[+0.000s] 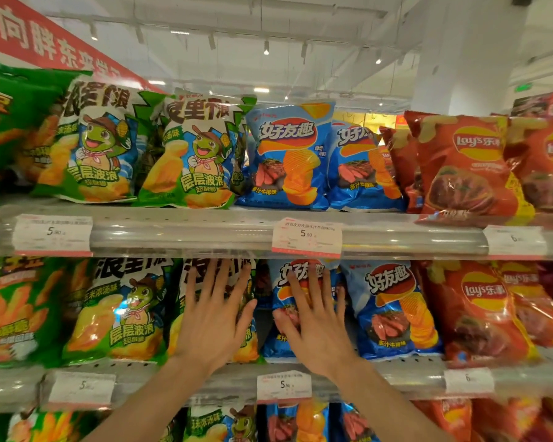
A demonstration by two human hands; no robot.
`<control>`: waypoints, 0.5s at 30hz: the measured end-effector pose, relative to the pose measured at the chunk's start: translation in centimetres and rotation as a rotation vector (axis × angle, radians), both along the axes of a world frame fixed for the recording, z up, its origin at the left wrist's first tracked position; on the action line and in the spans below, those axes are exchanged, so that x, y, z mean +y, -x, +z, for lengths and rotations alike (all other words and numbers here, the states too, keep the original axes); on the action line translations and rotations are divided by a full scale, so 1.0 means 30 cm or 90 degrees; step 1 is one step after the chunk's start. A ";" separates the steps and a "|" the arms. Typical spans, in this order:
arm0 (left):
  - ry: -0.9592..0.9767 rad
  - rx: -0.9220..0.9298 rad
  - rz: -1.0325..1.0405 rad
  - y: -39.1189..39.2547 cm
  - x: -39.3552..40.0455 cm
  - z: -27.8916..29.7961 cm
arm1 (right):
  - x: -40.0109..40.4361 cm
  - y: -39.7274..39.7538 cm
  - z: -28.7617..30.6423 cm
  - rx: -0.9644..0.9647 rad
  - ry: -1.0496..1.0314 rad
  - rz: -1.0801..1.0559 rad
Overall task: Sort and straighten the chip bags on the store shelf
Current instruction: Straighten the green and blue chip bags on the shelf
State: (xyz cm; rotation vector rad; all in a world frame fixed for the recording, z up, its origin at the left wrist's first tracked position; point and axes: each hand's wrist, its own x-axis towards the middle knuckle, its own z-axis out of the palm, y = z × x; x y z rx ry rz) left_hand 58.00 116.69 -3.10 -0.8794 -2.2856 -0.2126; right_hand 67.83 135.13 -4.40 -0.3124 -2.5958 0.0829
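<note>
Two shelf tiers fill most of your view, each packed with upright chip bags grouped by colour. On the upper shelf [186, 232], green corn-flavour bags stand at the left, among them one with a cartoon turtle [192, 151]. Two blue steak-flavour bags sit in the middle, the front one [288, 157] just beside the turtle bag. Red Lay's bags [463, 167] fill the right end, leaning a little and overlapping each other. White price tags hang on the clear rail, one of them [307, 237] below the blue bags.

On the lower shelf [406, 371] the same order repeats: green bags at the left [118, 311], blue ones in the middle [393, 311], red Lay's at the right [479, 314].

Your left hand [211, 320] lies flat against a green turtle bag on that lower shelf [246, 339], fingers straight and spread, pointing up toward the rail, grasping nothing. Your right hand [316, 323] presses the same way on the neighbouring blue bag [288, 275], fingers released and fanned, thumb reaching toward the gap between the two bags. The two hands sit side by side, thumbs near each other but apart. Both forearms rise from the bottom of the view, crossing in front of the lower rail and its price tag [284, 386]. More bags show on a third tier beneath.
</note>
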 end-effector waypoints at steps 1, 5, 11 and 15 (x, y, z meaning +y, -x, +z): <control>-0.019 0.005 -0.024 -0.013 0.006 0.007 | 0.005 -0.015 0.010 0.028 0.020 0.021; -0.070 0.037 -0.150 -0.098 0.078 0.033 | 0.090 -0.111 0.075 0.198 0.086 0.029; 0.000 0.021 -0.238 -0.193 0.311 0.016 | 0.363 -0.240 0.125 0.248 0.145 -0.154; 0.057 -0.025 -0.164 -0.174 0.421 -0.025 | 0.493 -0.274 0.113 0.157 0.247 -0.152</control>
